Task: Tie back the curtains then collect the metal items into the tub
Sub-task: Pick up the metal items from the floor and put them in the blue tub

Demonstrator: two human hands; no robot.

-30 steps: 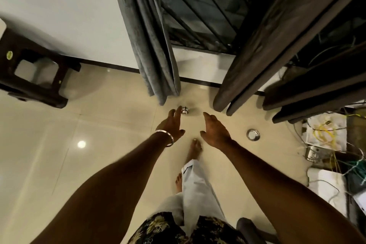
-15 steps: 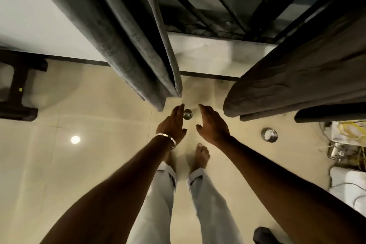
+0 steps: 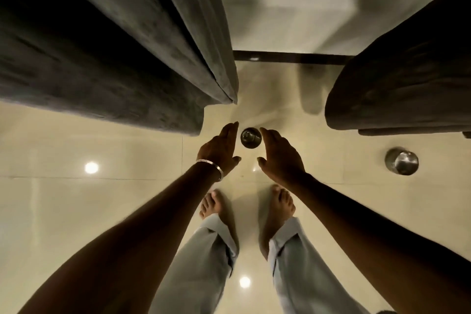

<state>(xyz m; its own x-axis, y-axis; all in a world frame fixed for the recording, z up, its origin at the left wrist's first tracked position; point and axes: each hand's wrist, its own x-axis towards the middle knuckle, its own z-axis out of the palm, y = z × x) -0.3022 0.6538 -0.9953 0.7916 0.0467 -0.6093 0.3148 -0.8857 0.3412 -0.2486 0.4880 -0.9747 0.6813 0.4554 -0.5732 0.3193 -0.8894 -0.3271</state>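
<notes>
Looking straight down here. Small metal cup (image 3: 251, 137) sits on the floor (image 3: 102, 211) right btwn the two hands, w/ the left fingertips (image 3: 233, 127) just beside its left rim and the right fingertips (image 3: 265, 132) just beside its right rim. Can't tell if either is actually touching it, looks like a sliver of gap both sides, and the hands could be above it rather than level w/ it.

Left hand (image 3: 221, 149): fingers straight and held together, thumb sticking out toward the other hand, nothing gripped. Bangle (image 3: 211, 163) on that wrist. Right hand (image 3: 281, 154): fingers also straight-ish and together, thumb out toward the left one, nothing gripped either. Palms face each other, so the cup is framed btwn them at the fingertip end.

Second metal item, a bowl (image 3: 402, 161), is on the floor well off to the right of the right fingers, nobody near it.

Left curtain (image 3: 122, 46) hangs down past the left fingertips, its bottom edge near them but apart. Right curtain (image 3: 407, 79) hangs beyond and to the right of the right fingers, well apart.

Bare feet (image 3: 212, 204) in pale trousers (image 3: 204, 262) below the wrists.
</notes>
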